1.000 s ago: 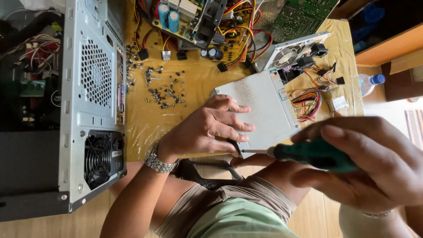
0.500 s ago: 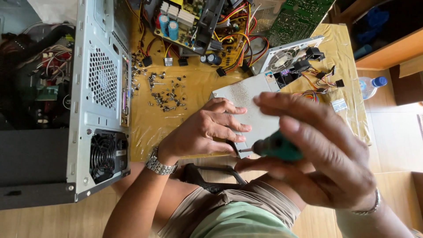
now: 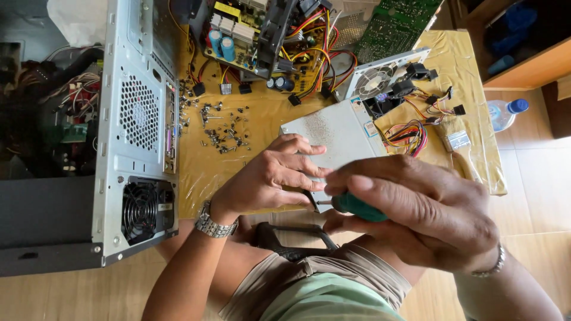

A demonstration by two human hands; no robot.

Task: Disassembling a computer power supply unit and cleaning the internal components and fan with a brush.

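- Here, left hand (image 3: 270,178) lies flat, fingers spread, pressing on the near edge of a grey metal box (image 3: 333,139), a power supply casing; grip is released, just resting on it, not wrapped round anything.
- Right hand (image 3: 416,208) is close to the camera, grip clenched round the green handle of a screwdriver (image 3: 357,207); the thin shaft points left toward the box edge, tip hidden under the left fingers.
- Grey metal box sits on the desk (image 3: 238,166), which has a yellow plastic cover, right in front of the person, at the near edge.
- Silver wristwatch (image 3: 215,226) on the left wrist, thin bracelet (image 3: 491,267) on the right wrist.
- Loose pile of small screws (image 3: 223,128) on the cover, left of the box, well apart from the hands.
- Open computer case (image 3: 134,131) lies on its side at the left, rear fan grille facing the camera.
- Bare circuit board (image 3: 267,35) with blue capacitors and coloured wires at the far side of the desk, a green board (image 3: 398,24) next to it.
- Second fan unit (image 3: 380,77) with bundled wires just beyond the box.
- Paintbrush (image 3: 461,145) lies to the right on the cover.
- Plastic bottle with blue cap (image 3: 502,113) on the floor, right of the desk.
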